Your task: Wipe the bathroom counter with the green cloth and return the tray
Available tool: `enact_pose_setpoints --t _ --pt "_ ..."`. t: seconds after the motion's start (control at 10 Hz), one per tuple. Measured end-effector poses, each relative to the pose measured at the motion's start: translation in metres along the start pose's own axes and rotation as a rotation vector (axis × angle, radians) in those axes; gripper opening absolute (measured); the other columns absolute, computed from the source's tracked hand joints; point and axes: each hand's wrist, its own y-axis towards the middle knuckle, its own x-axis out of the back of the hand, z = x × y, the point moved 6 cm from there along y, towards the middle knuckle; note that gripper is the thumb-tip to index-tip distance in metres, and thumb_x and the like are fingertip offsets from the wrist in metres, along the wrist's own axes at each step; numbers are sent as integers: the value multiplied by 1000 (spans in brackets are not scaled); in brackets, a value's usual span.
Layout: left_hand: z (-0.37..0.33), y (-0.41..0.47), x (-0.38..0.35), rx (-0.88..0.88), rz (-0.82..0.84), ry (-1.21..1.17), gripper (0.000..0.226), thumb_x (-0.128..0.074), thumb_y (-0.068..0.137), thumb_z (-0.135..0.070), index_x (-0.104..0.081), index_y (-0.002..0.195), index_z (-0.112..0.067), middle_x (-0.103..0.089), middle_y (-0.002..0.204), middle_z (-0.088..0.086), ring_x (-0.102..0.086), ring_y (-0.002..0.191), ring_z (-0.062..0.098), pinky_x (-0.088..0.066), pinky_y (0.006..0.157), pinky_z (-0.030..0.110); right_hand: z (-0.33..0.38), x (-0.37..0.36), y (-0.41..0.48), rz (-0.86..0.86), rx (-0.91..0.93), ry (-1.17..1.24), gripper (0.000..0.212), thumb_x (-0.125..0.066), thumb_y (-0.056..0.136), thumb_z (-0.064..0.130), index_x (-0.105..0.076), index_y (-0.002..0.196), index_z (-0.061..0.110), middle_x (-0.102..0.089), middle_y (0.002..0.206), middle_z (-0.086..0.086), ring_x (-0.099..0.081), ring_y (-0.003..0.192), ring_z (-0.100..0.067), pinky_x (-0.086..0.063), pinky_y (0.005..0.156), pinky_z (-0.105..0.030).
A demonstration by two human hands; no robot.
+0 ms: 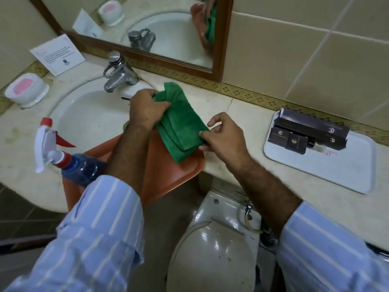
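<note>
A folded green cloth [181, 123] is held between both hands above the counter's front edge. My left hand [145, 110] grips its upper left part, and my right hand [223, 133] pinches its lower right corner. Under the cloth an orange tray [168, 173] rests partly over the sink and overhangs the beige counter [231, 114]. A white tray [336, 165] with several dark boxes [311, 133] lies on the counter at the right.
A spray bottle [61, 152] with a red-and-white trigger lies on the orange tray's left side. The chrome tap [117, 72], a white soap dish [26, 89] and a printed card [57, 53] stand behind the sink. A toilet [214, 245] sits below.
</note>
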Motion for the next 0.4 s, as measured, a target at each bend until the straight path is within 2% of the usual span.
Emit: enact_pose_setpoints --t 0.1,0.2,0.3,0.4 --pt "33 -17 -6 38 52 108 32 -80 77 -27 -78 105 -13 -79 100 8 -73 86 22 -59 81 30 -18 -21 -14 25 21 -116 18 -74 87 7 -61 99 11 -63 68 0 -74 50 -14 -54 43 -21" --pt "49 -35 -20 19 124 316 46 -80 80 -32 -73 122 -14 -76 115 12 -71 106 31 -54 95 36 -28 -37 -19 83 134 -449 24 -79 86 19 -63 102 12 -68 88 -6 -74 77 -25 -60 63 -35" --pt "46 -47 -27 -103 203 590 57 -74 83 -40 -62 132 -15 -67 127 14 -63 117 35 -51 99 42 -24 -18 -19 70 236 -798 45 -76 87 45 -63 120 18 -65 114 -7 -64 102 -27 -55 83 -41" --pt "3 -52 -17 -209 201 627 73 -73 83 -49 -50 139 -8 -52 140 17 -50 129 37 -47 105 47 0 36 -20 26 289 -898 62 -69 91 53 -53 139 16 -60 133 -11 -60 120 -32 -52 94 -43"
